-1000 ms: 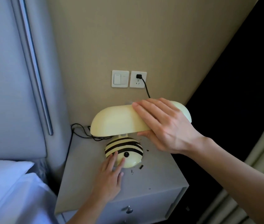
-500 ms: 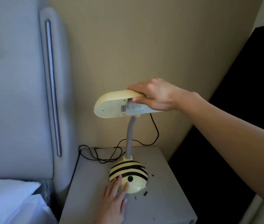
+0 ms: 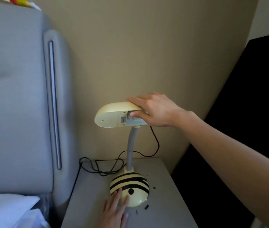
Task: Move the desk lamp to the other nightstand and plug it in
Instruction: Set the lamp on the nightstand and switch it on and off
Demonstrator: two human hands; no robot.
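Raised upright, cream bee-striped desk lamp (image 3: pixel 122 119): right hand (image 3: pixel 155 111) fingers grip its head.

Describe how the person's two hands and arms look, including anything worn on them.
Both hands are bare: no gloves, rings or watch show on the right hand or the left hand. The right forearm is uncovered, with no sleeve in view. The left arm is out of frame.

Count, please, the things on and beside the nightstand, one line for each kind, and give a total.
Desk lamp: 1
Black cord: 1
Nightstand: 1
Headboard: 1
Pillow: 1
Hands: 2, left hand on the lamp's striped base, right hand with its grip on the lamp head
Total: 7
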